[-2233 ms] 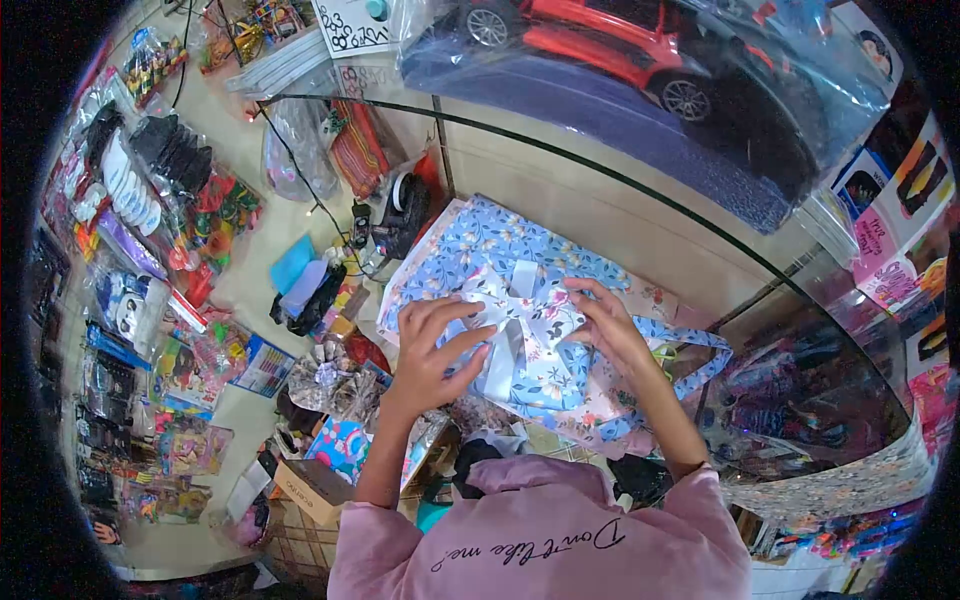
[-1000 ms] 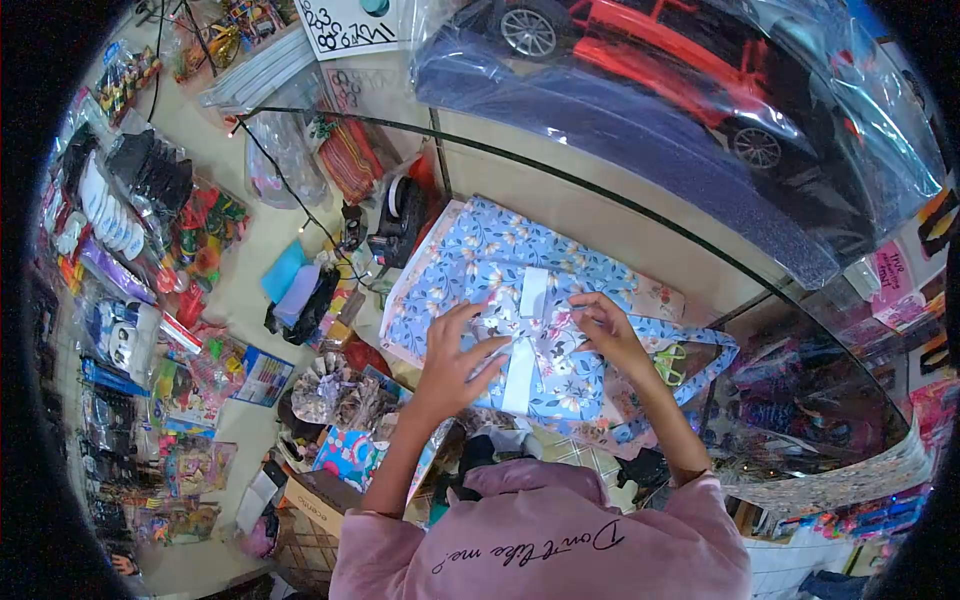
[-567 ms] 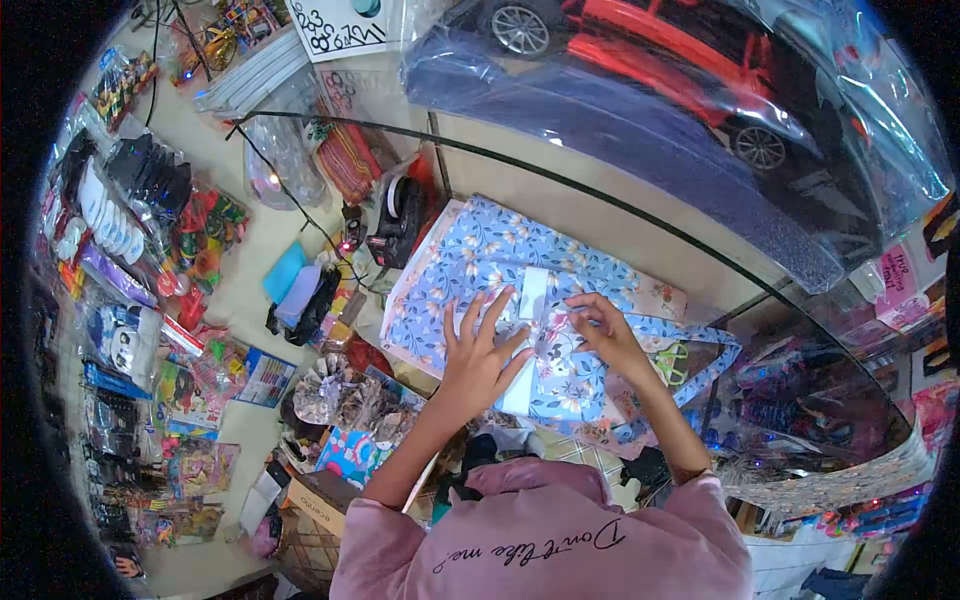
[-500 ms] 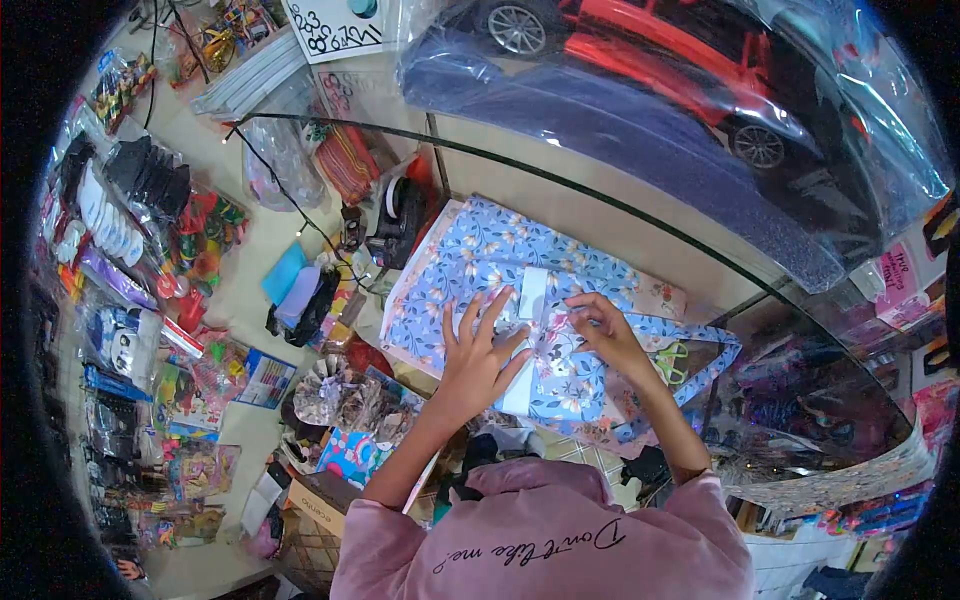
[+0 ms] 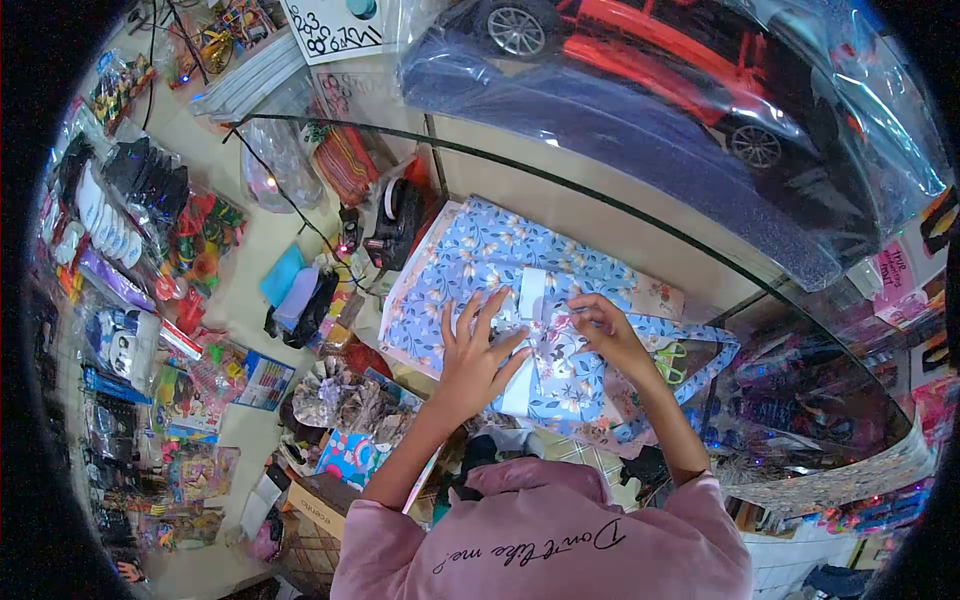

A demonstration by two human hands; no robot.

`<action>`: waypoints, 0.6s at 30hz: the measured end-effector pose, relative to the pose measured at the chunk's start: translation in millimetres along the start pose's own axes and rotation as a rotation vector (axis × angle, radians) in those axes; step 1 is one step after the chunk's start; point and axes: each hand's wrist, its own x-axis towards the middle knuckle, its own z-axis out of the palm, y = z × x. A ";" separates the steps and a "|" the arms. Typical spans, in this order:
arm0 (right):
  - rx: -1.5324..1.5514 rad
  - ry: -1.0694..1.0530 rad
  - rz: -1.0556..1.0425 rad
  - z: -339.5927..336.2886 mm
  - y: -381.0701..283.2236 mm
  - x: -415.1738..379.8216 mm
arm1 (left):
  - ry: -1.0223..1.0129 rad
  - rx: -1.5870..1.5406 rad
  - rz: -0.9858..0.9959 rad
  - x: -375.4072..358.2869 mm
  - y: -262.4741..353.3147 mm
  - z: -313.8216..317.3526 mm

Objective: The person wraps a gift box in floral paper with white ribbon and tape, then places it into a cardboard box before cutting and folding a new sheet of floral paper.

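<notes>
A parcel wrapped in blue floral paper (image 5: 570, 375) lies on the glass counter (image 5: 600, 215), on top of a larger sheet of the same paper (image 5: 470, 250). My left hand (image 5: 478, 352) lies flat on the parcel's left side, fingers spread. My right hand (image 5: 610, 330) pinches a fold of the paper at the parcel's top middle, where a white strip (image 5: 528, 300) of the paper's underside shows. A loose strip of blue floral paper (image 5: 690, 345) curls to the right of the parcel.
A black tape dispenser (image 5: 395, 215) stands at the counter's left end. Scissors with green handles (image 5: 670, 362) lie right of my right hand. A boxed red toy car (image 5: 680, 70) in plastic fills the far side. Packaged toys and stationery crowd the floor and shelves at left.
My left hand has let go of the fold and opened flat on the parcel. My right hand stays pinching the paper at the middle. The parcel has barely moved.
</notes>
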 end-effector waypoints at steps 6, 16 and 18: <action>-0.015 -0.004 -0.025 0.8 3.6 2.2 | -0.014 -0.005 -0.005 -0.1 0.6 3.7; -0.829 0.371 -0.486 7.0 -25.8 -7.1 | -0.017 0.009 0.002 -0.5 1.1 9.4; -0.920 0.304 -0.537 15.2 -41.4 -15.0 | -0.037 0.002 0.005 0.1 2.3 9.6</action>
